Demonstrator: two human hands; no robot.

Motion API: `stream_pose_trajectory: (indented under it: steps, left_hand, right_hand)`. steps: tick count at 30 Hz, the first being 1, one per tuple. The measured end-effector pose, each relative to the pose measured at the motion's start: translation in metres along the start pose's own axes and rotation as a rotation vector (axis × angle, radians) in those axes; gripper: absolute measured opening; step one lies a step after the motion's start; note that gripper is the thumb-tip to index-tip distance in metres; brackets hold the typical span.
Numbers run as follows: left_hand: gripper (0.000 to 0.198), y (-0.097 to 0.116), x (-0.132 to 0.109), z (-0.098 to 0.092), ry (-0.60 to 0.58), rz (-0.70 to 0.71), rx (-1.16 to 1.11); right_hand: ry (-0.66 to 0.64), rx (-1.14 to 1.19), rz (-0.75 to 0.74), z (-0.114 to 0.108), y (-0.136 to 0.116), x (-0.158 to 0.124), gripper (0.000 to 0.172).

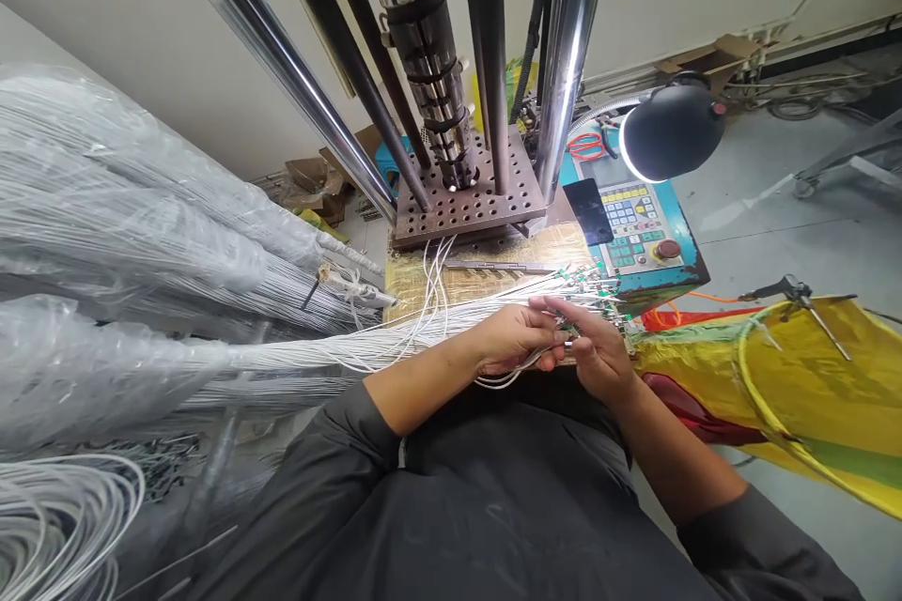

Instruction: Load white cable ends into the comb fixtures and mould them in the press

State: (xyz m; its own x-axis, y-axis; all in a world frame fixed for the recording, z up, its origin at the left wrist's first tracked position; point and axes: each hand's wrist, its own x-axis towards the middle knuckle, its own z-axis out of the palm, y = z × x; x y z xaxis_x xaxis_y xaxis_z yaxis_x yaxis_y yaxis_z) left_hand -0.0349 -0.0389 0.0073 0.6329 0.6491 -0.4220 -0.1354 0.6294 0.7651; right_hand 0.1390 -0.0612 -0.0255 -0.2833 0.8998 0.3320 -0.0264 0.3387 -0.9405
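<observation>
White thin cables (423, 324) run from the bagged bundles at left across the brass-coloured surface (493, 272) under the press. Some green-tipped ends (588, 280) lie there already; many look unhandled. Head view: left hand (511, 338) and right hand (598, 352) meet mid-front, fingers pinched on one cable end.

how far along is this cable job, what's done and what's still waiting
Done, it seems: a row of white cables with green-tipped ends lies on the machine's brass-coloured plate. In hand: the left hand and right hand together pinch a small green-tipped connector end on a white cable. Left: large bagged bundles of white cable on the left, so probably a good deal remains.
</observation>
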Motion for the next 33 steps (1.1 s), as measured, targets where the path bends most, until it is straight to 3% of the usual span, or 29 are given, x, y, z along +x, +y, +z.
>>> stream_pose_trajectory:
  steps: [2,4,6,9,12,16,19,22,29,33]
  left_hand:
    - [0.052,-0.008,0.000,-0.002,0.018,0.059,0.012]
    - [0.052,-0.014,-0.001,-0.005,0.052,0.095,0.042]
    - [0.052,-0.018,-0.004,-0.008,0.093,0.130,0.083]
    - [0.050,-0.021,-0.011,-0.015,0.167,0.225,0.148]
    - [0.047,-0.021,-0.019,-0.023,0.243,0.305,0.139]
    - [0.046,-0.019,-0.029,-0.034,0.353,0.344,0.014]
    - [0.045,-0.019,-0.035,-0.043,0.446,0.371,-0.055]
    - [0.043,-0.020,-0.036,-0.052,0.497,0.402,-0.107]
    - [0.052,-0.016,-0.030,-0.055,0.523,0.368,-0.190]
    - [0.056,-0.015,-0.028,-0.055,0.497,0.327,-0.206]
  right_hand:
    - [-0.110,0.004,0.043,-0.007,0.000,-0.001,0.071]
    - [-0.139,-0.016,0.037,-0.018,0.000,0.001,0.070]
    - [-0.019,-0.120,-0.010,-0.033,0.001,0.009,0.061]
    - [0.113,-0.478,-0.123,-0.050,0.006,0.038,0.045]
    - [-0.090,-0.866,-0.201,-0.048,0.016,0.083,0.037]
    - [-0.423,-1.229,0.032,-0.029,0.036,0.138,0.039]
    - [-0.650,-1.231,0.151,-0.022,0.048,0.160,0.036]
    - [-0.771,-1.230,0.122,-0.021,0.051,0.167,0.040]
    - [-0.757,-1.302,0.113,-0.006,0.022,0.166,0.043]
    - [-0.659,-1.119,0.203,0.003,-0.004,0.150,0.045]
